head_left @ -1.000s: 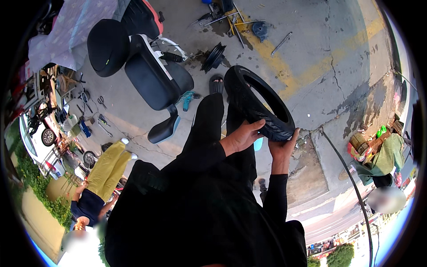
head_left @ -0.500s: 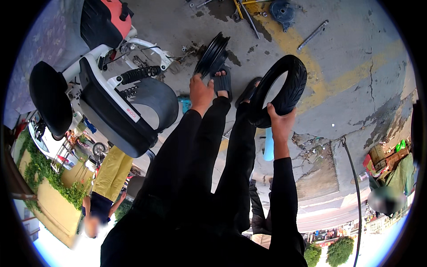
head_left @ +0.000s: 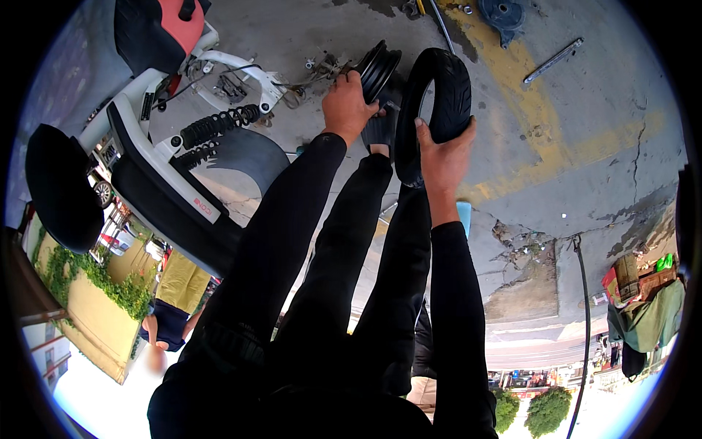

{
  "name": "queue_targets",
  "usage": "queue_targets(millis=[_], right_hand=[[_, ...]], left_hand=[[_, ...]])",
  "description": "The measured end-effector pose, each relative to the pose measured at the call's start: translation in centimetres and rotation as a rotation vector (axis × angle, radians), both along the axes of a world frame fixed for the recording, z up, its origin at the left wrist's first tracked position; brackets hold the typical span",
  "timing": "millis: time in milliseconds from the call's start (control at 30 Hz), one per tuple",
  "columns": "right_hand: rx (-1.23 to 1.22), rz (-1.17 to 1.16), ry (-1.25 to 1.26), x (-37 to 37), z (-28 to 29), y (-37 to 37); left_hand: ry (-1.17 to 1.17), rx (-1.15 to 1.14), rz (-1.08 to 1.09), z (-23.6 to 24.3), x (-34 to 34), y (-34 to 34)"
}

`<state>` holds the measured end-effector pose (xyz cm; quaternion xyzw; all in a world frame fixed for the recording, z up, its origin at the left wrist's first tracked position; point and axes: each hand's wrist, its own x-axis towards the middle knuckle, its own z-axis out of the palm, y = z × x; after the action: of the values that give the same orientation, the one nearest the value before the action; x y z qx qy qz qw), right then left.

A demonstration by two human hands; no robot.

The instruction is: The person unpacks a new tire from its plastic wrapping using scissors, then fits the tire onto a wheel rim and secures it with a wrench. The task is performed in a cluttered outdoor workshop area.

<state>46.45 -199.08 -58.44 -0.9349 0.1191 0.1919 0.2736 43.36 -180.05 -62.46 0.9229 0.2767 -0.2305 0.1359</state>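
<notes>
My left hand [head_left: 348, 106] grips the near edge of a black wheel rim [head_left: 379, 67], fingers wrapped over it. The rim is tilted, with its grooved outer band toward the right. In my right hand [head_left: 444, 159] is a black treaded tyre [head_left: 455, 91], held upright by its near right side, thumb on the sidewall and the fingers round the tread. Tyre and rim stand side by side, a narrow gap between them, and the tyre is not on the rim. Behind them my feet are partly hidden.
A partly dismantled scooter with a white frame [head_left: 150, 143] and a black shock absorber [head_left: 219, 124] stands at the left. On the concrete floor lie a metal bar [head_left: 553, 60] and a dark round cover [head_left: 503, 16]. Another person in yellow trousers [head_left: 183, 282] stands behind, at lower left.
The tyre has come left and up, close to the rim, and stands more upright. The rim has shifted right in my left hand. The whole view has also shifted slightly.
</notes>
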Motion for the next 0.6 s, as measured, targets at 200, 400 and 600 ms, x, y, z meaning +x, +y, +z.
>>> queue_targets(millis=[200,400,600], right_hand=[[-0.154,0.010,0.131,2.9,0.8,2.7],[-0.225,-0.072,0.131,3.1,0.5,5.0],[-0.272,-0.062,0.096,1.9,-0.5,4.1]], left_hand=[[0.048,-0.035,0.127,-0.1,1.6,-3.2],[0.072,-0.074,0.215,-0.4,3.2,-0.9],[0.166,-0.157,0.275,0.1,2.9,0.4]])
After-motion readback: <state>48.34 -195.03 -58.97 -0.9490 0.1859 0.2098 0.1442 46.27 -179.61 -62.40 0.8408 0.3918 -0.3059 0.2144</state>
